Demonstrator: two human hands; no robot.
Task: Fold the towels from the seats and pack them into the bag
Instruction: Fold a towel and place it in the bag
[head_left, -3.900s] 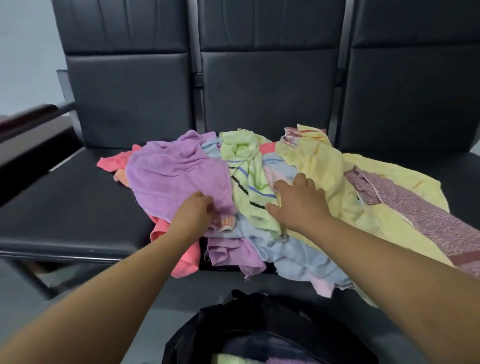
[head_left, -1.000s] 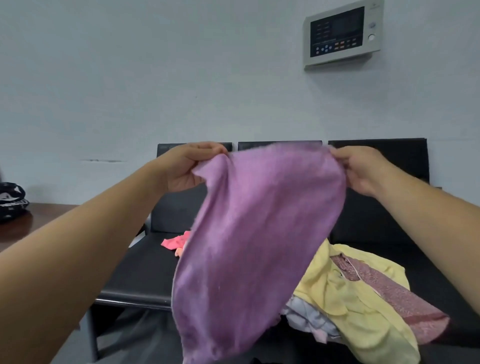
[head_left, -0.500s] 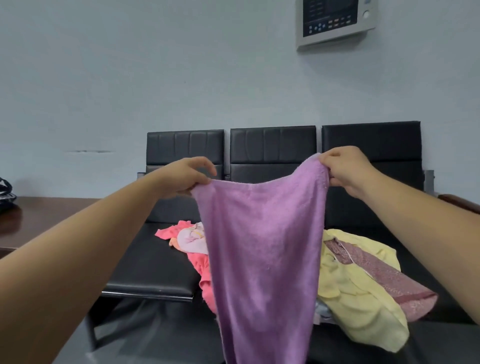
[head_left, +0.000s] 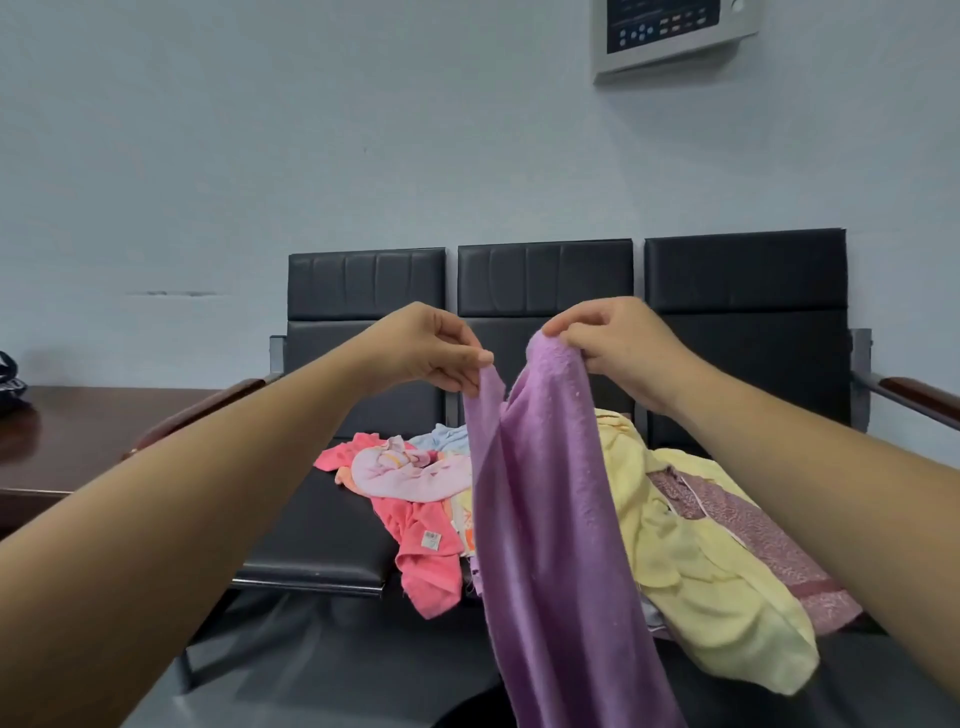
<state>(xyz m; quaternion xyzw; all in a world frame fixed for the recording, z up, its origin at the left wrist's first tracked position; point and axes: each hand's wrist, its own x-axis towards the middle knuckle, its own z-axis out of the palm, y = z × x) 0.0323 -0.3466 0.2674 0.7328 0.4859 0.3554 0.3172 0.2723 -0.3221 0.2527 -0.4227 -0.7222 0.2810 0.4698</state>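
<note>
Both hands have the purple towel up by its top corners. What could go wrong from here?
1. The left hand and right hand pinch the purple towel only at its top corners; a slipped pinch would likely drop it or skew the fold.
2. Its lower end runs out of view, so dragging or bunching there would go unseen.
3. The pink towel hangs over the front edge of the seat right beside it; a swing might pull it off.

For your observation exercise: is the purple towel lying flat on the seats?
No, the left hand and right hand each pinch the purple towel at its top, so it hangs.
</note>
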